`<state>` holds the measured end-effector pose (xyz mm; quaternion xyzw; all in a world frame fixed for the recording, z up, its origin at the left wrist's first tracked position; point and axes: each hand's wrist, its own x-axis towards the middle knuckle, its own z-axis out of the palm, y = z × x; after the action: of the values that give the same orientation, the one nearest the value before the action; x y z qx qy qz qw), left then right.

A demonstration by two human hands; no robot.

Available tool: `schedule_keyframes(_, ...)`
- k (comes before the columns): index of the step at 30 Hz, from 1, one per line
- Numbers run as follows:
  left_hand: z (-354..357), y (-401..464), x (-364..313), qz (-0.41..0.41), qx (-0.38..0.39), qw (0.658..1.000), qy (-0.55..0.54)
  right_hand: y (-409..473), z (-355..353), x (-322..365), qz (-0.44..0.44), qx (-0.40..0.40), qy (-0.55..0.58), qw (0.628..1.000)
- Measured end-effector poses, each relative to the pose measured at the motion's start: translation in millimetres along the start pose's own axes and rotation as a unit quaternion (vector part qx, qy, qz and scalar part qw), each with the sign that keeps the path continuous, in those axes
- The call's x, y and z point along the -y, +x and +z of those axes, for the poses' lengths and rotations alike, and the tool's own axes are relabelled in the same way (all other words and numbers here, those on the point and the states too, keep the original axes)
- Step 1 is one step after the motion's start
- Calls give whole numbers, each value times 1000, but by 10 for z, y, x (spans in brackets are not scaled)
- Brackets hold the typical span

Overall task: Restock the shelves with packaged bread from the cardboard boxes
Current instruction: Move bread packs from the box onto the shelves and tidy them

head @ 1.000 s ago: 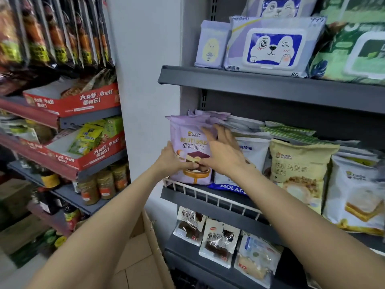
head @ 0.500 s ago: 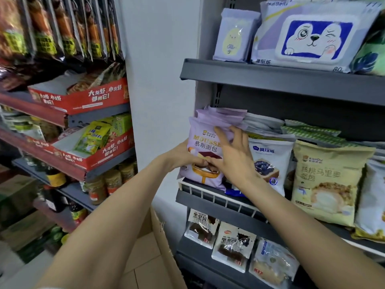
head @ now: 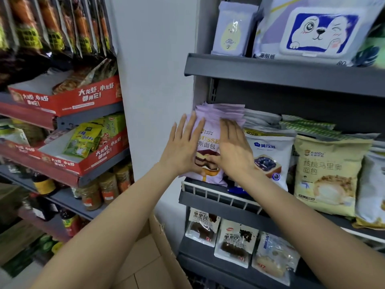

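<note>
While both flat-fingered grips, left hand (head: 180, 150) and right hand (head: 233, 151), are pressed on the lilac plastic mousse-bread packet (head: 209, 142), its printed label is partly hidden on the grey metal shelf (head: 220, 200).

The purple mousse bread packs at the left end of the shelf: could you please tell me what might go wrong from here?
1. The purple mousse bread packs stand bunched upright behind a low white wire rail; once the left hand and right hand lift off, the front pack may tip over it.
2. Pressing with flat palms could squash the soft bread.
3. The row crowds the blueberry bread pack beside it, which may be pushed askew.
</note>
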<state>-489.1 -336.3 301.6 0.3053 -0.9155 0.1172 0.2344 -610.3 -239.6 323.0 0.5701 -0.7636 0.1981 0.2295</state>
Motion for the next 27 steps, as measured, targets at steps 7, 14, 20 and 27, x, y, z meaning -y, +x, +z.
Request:
schedule_keyframes(7, -113, 31, -61, -28, 52, 997, 49, 60, -62, 2, -21, 59, -32, 998)
schedule_keyframes(14, -403, 388, -91, -18, -44, 986, -162, -35, -152, -12, -11, 63, -34, 997)
schedule_keyframes(20, -325, 580, -59, -45, 24, 998, -34, 97, -218, -80, 23, 104, -37, 994)
schedule_keyframes(27, -388, 933, -110, -24, 56, 997, -56, 167, -201, -83, 23, 100, -69, 992)
